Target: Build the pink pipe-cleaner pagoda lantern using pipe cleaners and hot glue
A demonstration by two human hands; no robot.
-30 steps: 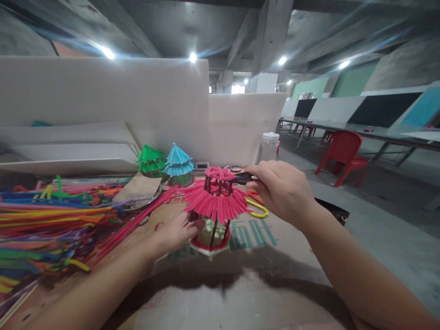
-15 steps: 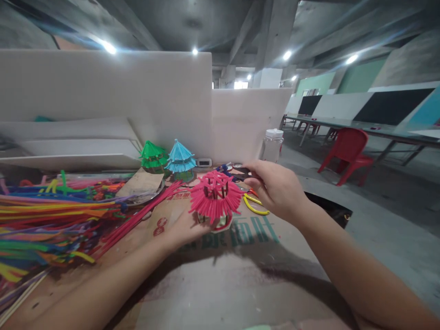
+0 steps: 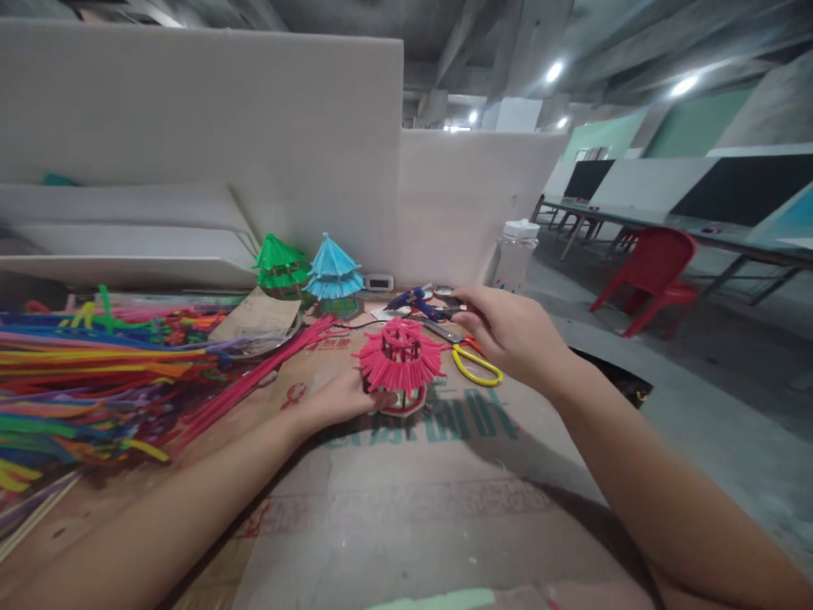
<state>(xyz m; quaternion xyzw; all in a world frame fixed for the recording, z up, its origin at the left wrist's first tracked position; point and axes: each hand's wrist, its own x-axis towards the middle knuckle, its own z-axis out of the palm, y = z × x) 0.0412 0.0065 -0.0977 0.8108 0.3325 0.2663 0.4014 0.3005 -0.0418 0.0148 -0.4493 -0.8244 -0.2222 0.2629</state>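
A small pink pavilion model (image 3: 400, 360), made of pipe cleaners with a fringed roof, stands on a cardboard sheet (image 3: 406, 491). My left hand (image 3: 340, 398) grips its base from the left. My right hand (image 3: 508, 339) hovers just right of it, fingers pinched on a small dark tool whose tip points toward a blue glue gun (image 3: 416, 301). Yellow-handled scissors (image 3: 473, 363) lie under my right hand.
A heap of coloured pipe cleaners (image 3: 95, 373) covers the left of the table. Green (image 3: 279, 267) and blue (image 3: 334, 275) pavilion models stand by the white partition (image 3: 254, 152). A clear jar (image 3: 516, 254) sits at the right edge. Red chairs (image 3: 657, 275) are beyond.
The pink model has come down from a raised, upright hold and now rests low on the cardboard. My right hand has moved slightly away from its top. The camera tilted downward.
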